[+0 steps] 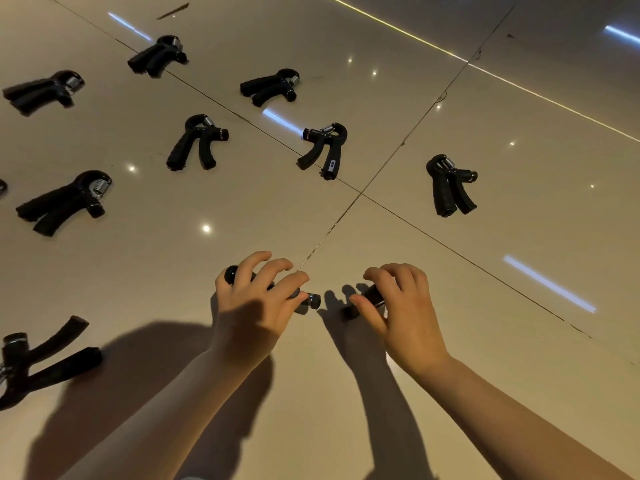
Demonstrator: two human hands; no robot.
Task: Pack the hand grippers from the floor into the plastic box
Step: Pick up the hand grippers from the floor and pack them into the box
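Black grippers lie scattered over the glossy tiled floor (450,306). Nearest us, our left hand (254,306) curls down over one gripper (311,301), fingers closing round it, while our right hand (403,306) pinches another gripper (372,295) between thumb and fingers. Beyond lie more: a labelled one (325,148) mid-floor, one (450,185) right, several left.

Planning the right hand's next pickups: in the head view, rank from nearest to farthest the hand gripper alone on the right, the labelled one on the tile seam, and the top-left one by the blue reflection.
From the right hand:
1. Lone right gripper, ahead, slightly right.
2. Labelled seam gripper, ahead-left.
3. Top-left gripper, far left.
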